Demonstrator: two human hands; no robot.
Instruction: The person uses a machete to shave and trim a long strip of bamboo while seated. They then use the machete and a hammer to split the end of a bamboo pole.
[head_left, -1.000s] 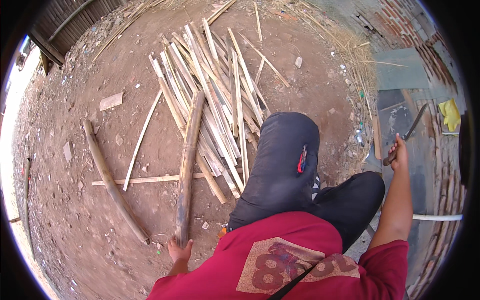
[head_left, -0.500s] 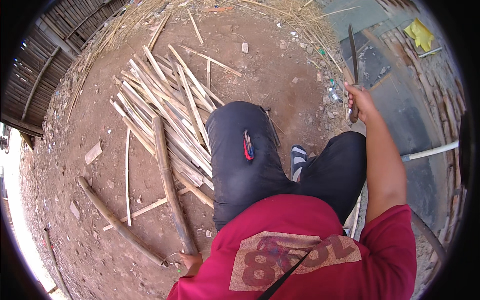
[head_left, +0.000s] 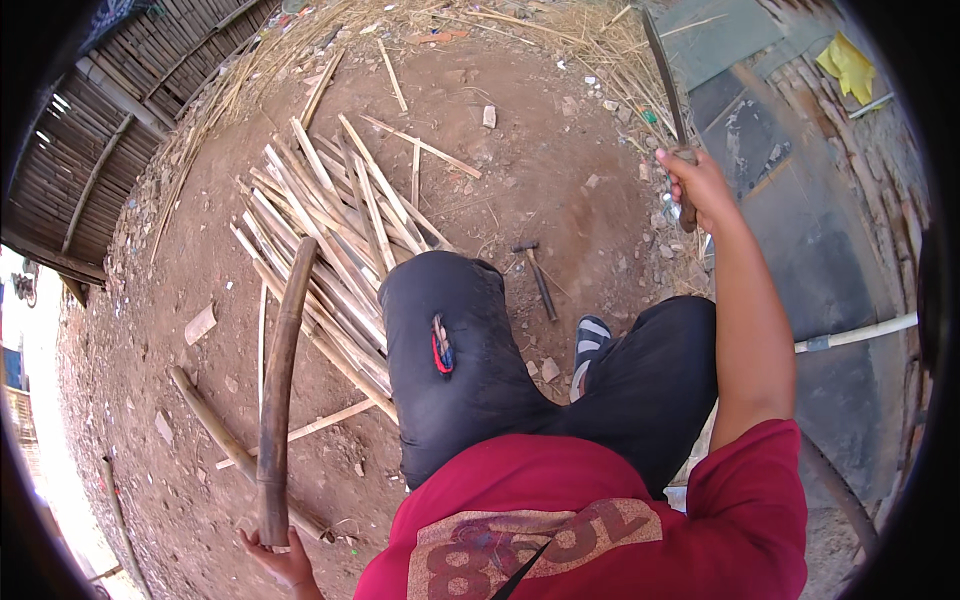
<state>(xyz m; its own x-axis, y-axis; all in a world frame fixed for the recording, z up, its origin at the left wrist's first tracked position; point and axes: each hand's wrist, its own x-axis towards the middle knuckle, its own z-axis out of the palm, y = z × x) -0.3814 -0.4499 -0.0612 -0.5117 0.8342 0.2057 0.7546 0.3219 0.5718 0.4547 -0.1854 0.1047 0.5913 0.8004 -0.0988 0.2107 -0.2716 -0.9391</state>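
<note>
Dirt ground [head_left: 560, 150] w/ split bamboo strips [head_left: 330, 240], hammer [head_left: 538, 280], straw [head_left: 560, 30].

Outdoor bamboo-working yard.
We see bare dirt ground [head_left: 560, 150], split bamboo strips [head_left: 330, 230] at centre, a woven bamboo wall [head_left: 130, 90] upper left.

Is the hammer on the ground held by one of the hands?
No, the hammer lies alone on the dirt; the right hand grips a long blade.

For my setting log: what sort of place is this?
Probably an outdoor bamboo-working yard: bare dirt ground, a pile of split bamboo strips, a slatted bamboo wall.
</note>
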